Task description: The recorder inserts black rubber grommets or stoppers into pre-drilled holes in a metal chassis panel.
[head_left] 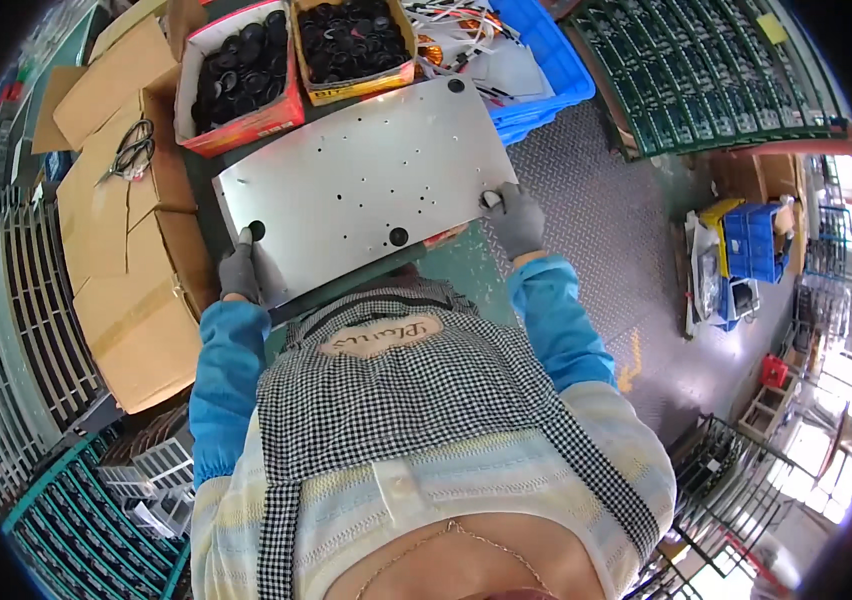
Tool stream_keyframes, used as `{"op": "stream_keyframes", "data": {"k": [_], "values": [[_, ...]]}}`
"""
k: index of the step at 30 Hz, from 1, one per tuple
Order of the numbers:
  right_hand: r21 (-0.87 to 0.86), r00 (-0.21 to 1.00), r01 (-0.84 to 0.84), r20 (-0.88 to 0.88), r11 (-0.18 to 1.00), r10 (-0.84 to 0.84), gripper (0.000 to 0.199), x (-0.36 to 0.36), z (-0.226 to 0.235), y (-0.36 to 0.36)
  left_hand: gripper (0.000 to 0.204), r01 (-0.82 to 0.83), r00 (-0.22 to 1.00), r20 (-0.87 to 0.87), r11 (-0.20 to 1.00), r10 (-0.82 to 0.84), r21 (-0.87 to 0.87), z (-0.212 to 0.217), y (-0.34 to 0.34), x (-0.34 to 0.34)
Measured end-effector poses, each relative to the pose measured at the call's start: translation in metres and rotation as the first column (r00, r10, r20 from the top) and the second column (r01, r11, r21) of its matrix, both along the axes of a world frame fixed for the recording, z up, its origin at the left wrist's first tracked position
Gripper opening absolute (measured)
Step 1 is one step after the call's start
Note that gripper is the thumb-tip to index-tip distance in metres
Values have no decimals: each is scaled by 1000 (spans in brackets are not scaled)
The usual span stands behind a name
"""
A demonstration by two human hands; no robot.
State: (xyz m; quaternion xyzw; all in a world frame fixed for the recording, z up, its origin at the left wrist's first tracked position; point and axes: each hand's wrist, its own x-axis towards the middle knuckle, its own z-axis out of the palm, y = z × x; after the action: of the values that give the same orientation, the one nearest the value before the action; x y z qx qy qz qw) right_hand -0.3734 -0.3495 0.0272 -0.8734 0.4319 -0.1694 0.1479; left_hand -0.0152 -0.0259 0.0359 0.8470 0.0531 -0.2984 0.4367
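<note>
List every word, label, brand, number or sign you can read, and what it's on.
Wording not copied; locations only.
Apron patch: dark script, legible.
Red box: pale lettering, small, blurred.
Yellow box: dark lettering, partly blurred.
Yellow floor marking: too blurred to read.
Yellow tag: nothing legible.
Metal plate: no lettering visible.

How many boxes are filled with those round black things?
2. The red-sided box is at the upper left, and the yellow-sided box is just right of it, both beyond the metal sheet. Others could be hidden.
</note>
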Motion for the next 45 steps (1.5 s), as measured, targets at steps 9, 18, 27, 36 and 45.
{"op": "stream_keyframes", "data": {"k": [9,18,27,36,45], "values": [[49,997,16,-72,999,-12,21,10,11,19,69,-60,998,-11,996,59,-64,-23,9,4],[291,971,-184,-92,939,219,36,-4,3,-24,77,43,993,101,992,-55,115,-14,4,5],[510,850,-379,-137,772,508,29,22,38,-71,81,-43,999,19,995,41,89,-20,15,4],[696,794,-342,-145,631,590,23,42,45,-111,54,416,854,202,862,-480,290,-35,27,19],[441,414,-293,-741,848,528,39,122,70,-83,78,-5,1000,-20,999,4,-41,-8,14,2]]}}
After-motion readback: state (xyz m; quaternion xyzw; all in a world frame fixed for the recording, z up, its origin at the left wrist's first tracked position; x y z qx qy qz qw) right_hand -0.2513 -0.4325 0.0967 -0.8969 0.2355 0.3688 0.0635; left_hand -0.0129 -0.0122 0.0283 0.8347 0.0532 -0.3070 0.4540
